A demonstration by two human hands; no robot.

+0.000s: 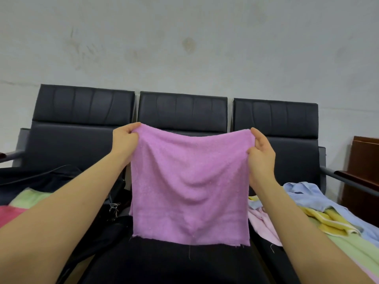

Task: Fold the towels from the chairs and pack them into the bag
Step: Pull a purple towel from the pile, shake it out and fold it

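A purple towel [190, 185] hangs spread out in front of the middle chair [182, 111]. My left hand [125, 142] pinches its top left corner and my right hand [261, 154] pinches its top right corner. The towel's lower edge hangs just above the seat. On the left chair a dark bag [51, 177] lies open with a green towel [30, 198] and a pink towel [10, 215] in or on it. The right chair carries a heap of blue [313, 197], yellow [328, 220], pale pink [264, 222] and light green [356, 251] towels.
Three black chairs stand in a row against a grey wall. A metal armrest [348, 179] juts out at the right, with a brown wooden cabinet [365, 160] behind it. A small metal clasp [113, 208] hangs from the bag between the left and middle seats.
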